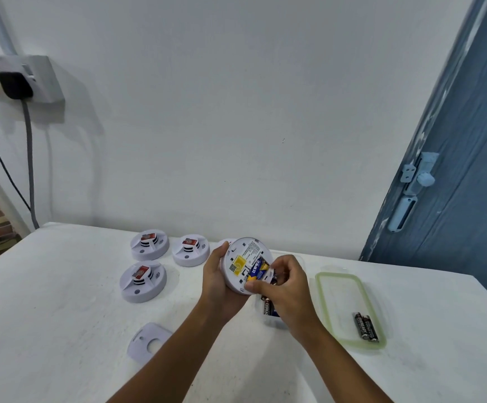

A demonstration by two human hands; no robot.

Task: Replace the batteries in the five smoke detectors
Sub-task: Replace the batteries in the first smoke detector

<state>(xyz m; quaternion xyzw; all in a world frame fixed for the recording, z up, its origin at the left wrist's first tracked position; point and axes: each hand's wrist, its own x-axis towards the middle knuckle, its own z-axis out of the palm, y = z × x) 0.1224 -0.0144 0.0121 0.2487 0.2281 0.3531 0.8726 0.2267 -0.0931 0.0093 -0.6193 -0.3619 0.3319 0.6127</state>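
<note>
Clearly early going: the right hand (pixel 284 289) pinches a blue-and-yellow battery (pixel 258 269) in the open back of the smoke detector (pixel 243 264), which the left hand (pixel 217 279) cups, tilted, above the desk (pixel 62 301). Three detectors (pixel 142 281) lie untouched; black batteries (pixel 365 327) wait on a lid (pixel 322 295).

One white round smoke detector (pixel 243 264) is held tilted, underside exposed, with blue-and-yellow batteries (pixel 258 269) seated in its open compartment. Three detectors (pixel 149 245) (pixel 190 250) (pixel 142 281) lie face-up on the table; a fifth is mostly hidden. Two black batteries (pixel 366 327) lie side by side on a green-rimmed lid (pixel 323 303).
</note>
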